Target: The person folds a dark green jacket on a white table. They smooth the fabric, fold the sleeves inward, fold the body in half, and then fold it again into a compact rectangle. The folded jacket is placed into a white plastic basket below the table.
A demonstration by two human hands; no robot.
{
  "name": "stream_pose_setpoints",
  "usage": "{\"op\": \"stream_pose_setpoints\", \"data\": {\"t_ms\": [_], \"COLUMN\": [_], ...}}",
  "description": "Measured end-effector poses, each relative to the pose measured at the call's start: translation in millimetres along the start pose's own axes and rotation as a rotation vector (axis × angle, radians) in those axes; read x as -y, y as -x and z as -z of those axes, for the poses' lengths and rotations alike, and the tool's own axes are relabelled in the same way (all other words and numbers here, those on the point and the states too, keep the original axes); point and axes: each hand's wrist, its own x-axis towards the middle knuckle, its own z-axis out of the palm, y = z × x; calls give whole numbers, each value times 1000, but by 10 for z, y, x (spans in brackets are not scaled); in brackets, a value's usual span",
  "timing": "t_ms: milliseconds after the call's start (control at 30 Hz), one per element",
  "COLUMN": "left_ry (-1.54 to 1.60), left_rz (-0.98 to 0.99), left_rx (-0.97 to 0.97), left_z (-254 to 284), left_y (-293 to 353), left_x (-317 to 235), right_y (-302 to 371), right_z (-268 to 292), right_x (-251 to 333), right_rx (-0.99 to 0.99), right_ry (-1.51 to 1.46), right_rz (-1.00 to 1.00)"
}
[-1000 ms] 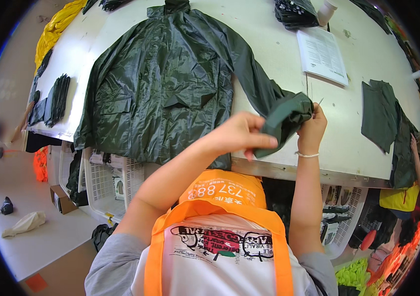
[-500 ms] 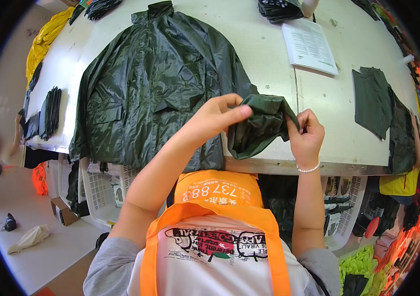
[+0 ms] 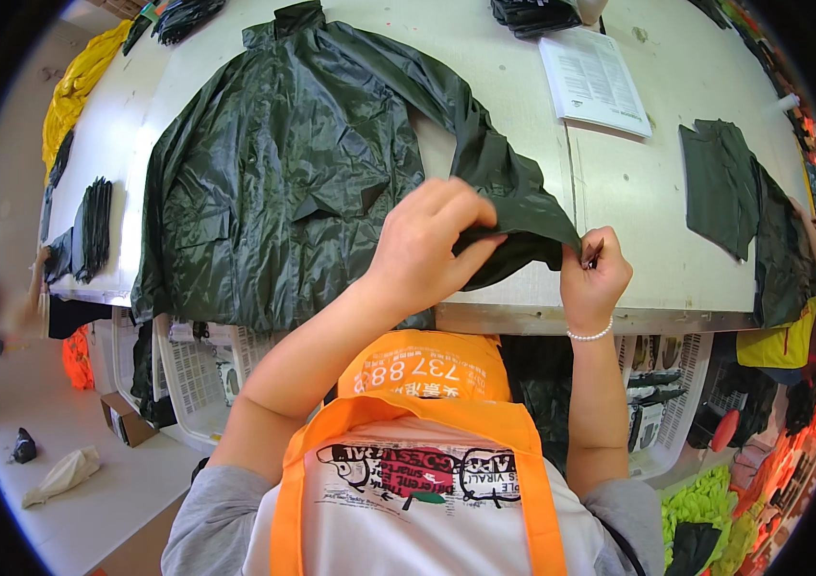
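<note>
**Dark green, shiny fabric jacket [image 3: 278, 163] laid out, one cuff [image 3: 544, 221] lifted**

Jacket front up on the smooth white table [image 3: 657, 259], collar toward far edge, hem at near edge. Left hand [image 3: 435, 238]: fingers narrow, closed on the cuff. Right hand [image 3: 597, 276]: fingers pinched at the cuff's outer corner; whether they also hold something small, cannot tell. Laying-out looks done; cuff handling seems underway, not finished. Body not yet folded. Opposite sleeve [image 3: 160, 206] lies along the body; whether finished, cannot tell. Flat dark green cloth garment [image 3: 720, 187] near table's right edge.
</note>
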Motion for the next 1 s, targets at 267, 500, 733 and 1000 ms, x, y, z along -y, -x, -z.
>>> {"op": "stream_pose_setpoints", "data": {"t_ms": [267,500,733,1000], "left_ry": [-101,7,49,48], "left_rz": [-9,132,177,162], "left_rx": [-44,44,0,15], "left_z": [-37,-94,-89,-82], "left_y": [80,154,172,158], "left_x": [29,18,9,-2], "right_y": [-70,-30,3,-64], "right_z": [256,209,139,151], "right_x": [202,208,292,313], "right_rx": [462,578,585,618], "right_ry": [-291,-459,-555,-530], "right_rz": [-231,-392,-408,-377]}}
